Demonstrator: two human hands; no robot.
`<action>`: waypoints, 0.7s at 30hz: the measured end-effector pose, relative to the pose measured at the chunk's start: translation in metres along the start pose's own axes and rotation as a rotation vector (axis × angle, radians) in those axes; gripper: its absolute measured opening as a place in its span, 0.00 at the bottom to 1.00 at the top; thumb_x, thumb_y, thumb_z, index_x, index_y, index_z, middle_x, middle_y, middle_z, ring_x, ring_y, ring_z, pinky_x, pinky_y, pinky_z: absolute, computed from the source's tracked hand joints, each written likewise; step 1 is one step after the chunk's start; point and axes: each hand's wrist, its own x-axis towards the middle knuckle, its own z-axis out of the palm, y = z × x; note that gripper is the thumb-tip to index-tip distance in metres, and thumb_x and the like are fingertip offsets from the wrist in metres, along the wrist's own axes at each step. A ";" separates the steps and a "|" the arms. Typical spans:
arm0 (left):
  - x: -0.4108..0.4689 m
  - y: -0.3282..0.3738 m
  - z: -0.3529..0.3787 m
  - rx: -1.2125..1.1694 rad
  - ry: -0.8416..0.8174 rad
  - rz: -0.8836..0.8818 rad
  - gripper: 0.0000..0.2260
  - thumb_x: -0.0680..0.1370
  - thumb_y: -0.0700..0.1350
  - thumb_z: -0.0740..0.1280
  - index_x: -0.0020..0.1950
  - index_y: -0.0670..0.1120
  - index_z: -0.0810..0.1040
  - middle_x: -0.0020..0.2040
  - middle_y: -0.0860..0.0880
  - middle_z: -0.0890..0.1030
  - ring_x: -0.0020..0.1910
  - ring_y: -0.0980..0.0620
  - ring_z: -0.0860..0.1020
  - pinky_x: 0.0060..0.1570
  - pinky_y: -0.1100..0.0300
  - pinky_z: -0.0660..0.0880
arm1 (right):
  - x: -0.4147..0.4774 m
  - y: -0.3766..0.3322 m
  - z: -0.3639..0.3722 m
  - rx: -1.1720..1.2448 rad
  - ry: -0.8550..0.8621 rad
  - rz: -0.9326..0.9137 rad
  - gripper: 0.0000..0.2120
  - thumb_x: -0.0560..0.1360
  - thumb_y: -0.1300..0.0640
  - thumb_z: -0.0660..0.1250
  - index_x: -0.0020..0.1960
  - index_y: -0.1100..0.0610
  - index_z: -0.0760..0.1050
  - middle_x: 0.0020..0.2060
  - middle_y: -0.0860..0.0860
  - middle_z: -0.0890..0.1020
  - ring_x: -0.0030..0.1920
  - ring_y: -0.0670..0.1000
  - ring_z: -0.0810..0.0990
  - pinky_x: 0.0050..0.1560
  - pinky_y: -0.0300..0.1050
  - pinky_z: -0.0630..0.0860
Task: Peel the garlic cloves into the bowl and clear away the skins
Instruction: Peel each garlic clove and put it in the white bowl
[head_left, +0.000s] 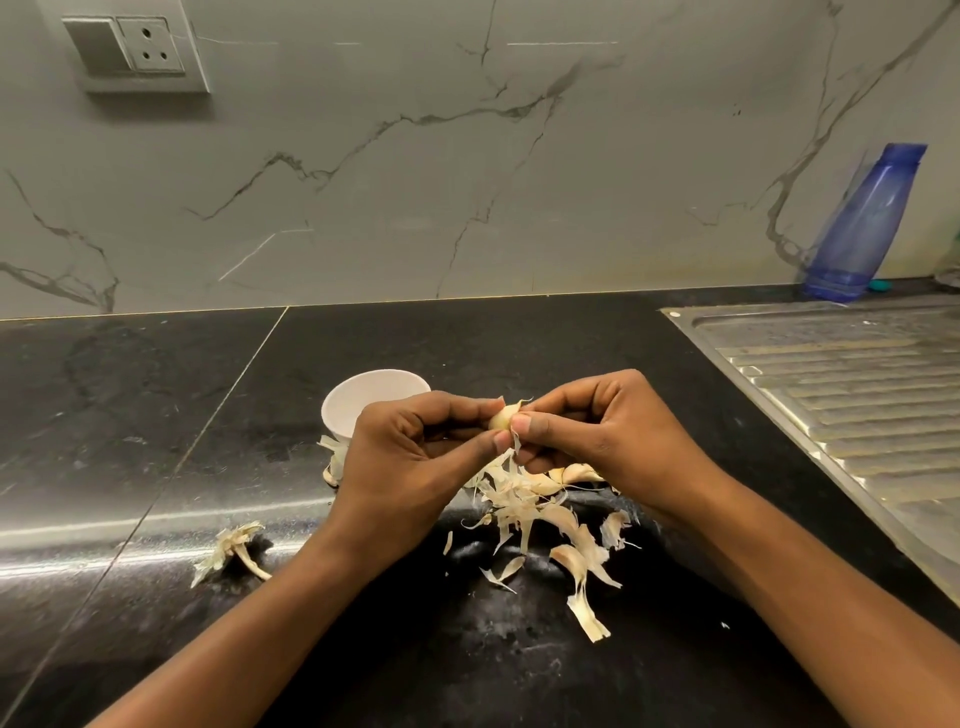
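Observation:
Above the black counter, my left hand (410, 457) and my right hand (597, 436) meet around one pale garlic clove (503, 415). The left thumb and fingers pinch the clove. My right thumb and forefinger pinch a strip of its papery skin, which hangs down below the clove. A small white bowl (363, 400) stands just behind my left hand, partly hidden by it; its inside is not visible. A heap of loose garlic skins (540, 514) lies on the counter under and in front of my hands.
A garlic stem with dry skin (231, 551) lies to the left on the counter. A steel sink drainboard (841, 379) fills the right side. A blue plastic bottle (862, 228) stands at the back right against the marble wall. A wall socket (137, 49) sits top left.

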 end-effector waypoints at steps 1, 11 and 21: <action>0.000 0.000 0.000 -0.001 0.002 0.002 0.12 0.73 0.36 0.78 0.57 0.41 0.87 0.50 0.49 0.89 0.50 0.49 0.88 0.52 0.57 0.85 | 0.000 0.000 0.000 -0.005 -0.003 0.001 0.08 0.76 0.60 0.76 0.53 0.63 0.87 0.43 0.59 0.89 0.42 0.56 0.89 0.44 0.43 0.86; -0.001 0.004 0.000 -0.042 -0.025 0.007 0.11 0.71 0.37 0.78 0.53 0.39 0.87 0.47 0.47 0.89 0.47 0.47 0.88 0.50 0.58 0.84 | -0.004 0.000 0.001 -0.096 -0.014 -0.071 0.05 0.78 0.64 0.74 0.52 0.64 0.87 0.41 0.59 0.89 0.42 0.60 0.89 0.44 0.48 0.87; -0.001 0.005 0.003 -0.095 -0.023 -0.048 0.11 0.72 0.33 0.78 0.55 0.36 0.87 0.47 0.44 0.89 0.47 0.45 0.88 0.49 0.56 0.85 | -0.006 0.001 0.006 -0.118 0.102 -0.147 0.02 0.77 0.68 0.75 0.46 0.64 0.87 0.36 0.58 0.88 0.34 0.58 0.88 0.37 0.44 0.85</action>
